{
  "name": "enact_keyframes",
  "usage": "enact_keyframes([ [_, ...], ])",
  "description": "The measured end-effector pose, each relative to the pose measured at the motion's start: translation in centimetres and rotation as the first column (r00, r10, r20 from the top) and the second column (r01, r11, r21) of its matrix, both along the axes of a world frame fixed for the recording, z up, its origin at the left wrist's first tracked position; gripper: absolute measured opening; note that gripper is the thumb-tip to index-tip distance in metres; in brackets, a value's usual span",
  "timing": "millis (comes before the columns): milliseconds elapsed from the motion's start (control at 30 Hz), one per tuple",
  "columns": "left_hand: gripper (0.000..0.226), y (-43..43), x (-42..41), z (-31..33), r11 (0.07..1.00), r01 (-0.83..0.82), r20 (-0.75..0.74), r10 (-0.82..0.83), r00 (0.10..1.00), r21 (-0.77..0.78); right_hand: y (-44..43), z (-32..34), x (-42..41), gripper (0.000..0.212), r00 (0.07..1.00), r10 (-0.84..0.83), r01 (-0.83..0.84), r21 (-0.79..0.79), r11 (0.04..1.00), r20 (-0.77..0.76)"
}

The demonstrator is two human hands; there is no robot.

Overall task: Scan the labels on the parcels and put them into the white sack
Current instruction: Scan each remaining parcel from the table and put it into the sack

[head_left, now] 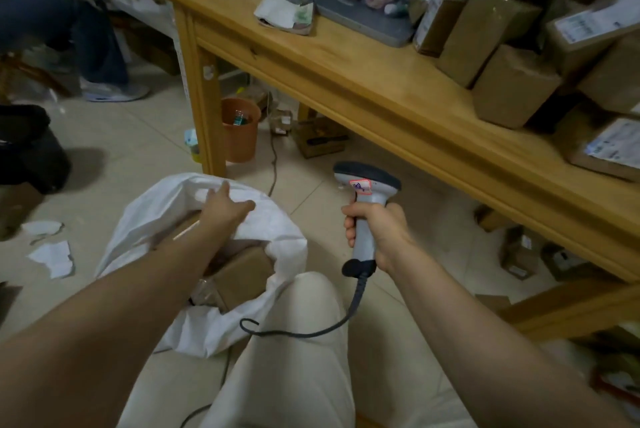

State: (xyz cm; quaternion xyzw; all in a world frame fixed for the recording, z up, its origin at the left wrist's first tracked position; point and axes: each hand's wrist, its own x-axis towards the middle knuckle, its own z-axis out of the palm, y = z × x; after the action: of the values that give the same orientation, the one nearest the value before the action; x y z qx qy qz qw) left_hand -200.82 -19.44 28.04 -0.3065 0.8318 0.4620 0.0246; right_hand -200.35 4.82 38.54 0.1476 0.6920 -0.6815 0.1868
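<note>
Gripping the barcode scanner (367, 182) firmly in the right hand (377, 233), just right of the white sack (273, 223), while the left hand (225, 209) hovers over its mouth, fingers loose, holding nothing. Cardboard parcels (242, 272) sit inside; more parcels (512, 88) wait on the wooden table (346, 57) beyond. Risk imo: the scanner cable (311, 332) by the sack's near edge snags, tipping it.
</note>
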Motion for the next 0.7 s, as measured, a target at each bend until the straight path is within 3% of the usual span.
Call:
enact_keyframes([
  [33, 0.079, 1.7, -0.3, 1.2, 0.98, 0.108, -0.047, -0.117, 0.992, -0.165, 0.7, 0.2, 0.0, 0.015, 0.999, -0.043, 0.043, -0.012, 0.999, -0.009],
  [100, 0.076, 5.7, -1.0, 3.4, 0.856, 0.283, -0.128, -0.369, 0.921, -0.433, 2.6, 0.7, 0.2, 0.017, 0.991, -0.13, 0.129, -0.029, 0.991, -0.036],
  [300, 0.074, 18.1, -3.4, 10.1, 0.456, 0.425, -0.166, -0.81, 0.563, -0.782, 11.1, 3.9, 1.4, 0.018, 0.891, -0.439, 0.426, -0.12, 0.897, -0.114],
  [400, 0.071, 24.9, -4.4, 13.7, 0.33, 0.417, -0.152, -0.902, 0.405, -0.847, 16.5, 5.8, 2.5, 0.018, 0.801, -0.584, 0.557, -0.192, 0.808, -0.134],
  [600, 0.058, 40.5, -5.6, 20.0, 0.248, 0.454, -0.223, -0.969, 0.108, -0.856, 28.4, 9.7, 4.5, 0.017, 0.646, -0.75, 0.693, -0.304, 0.654, -0.14],
  [700, 0.054, 47.8, -6.9, 22.4, 0.204, 0.481, -0.215, -0.976, 0.033, -0.852, 34.0, 11.0, 5.0, 0.015, 0.577, -0.806, 0.738, -0.339, 0.583, -0.132],
])
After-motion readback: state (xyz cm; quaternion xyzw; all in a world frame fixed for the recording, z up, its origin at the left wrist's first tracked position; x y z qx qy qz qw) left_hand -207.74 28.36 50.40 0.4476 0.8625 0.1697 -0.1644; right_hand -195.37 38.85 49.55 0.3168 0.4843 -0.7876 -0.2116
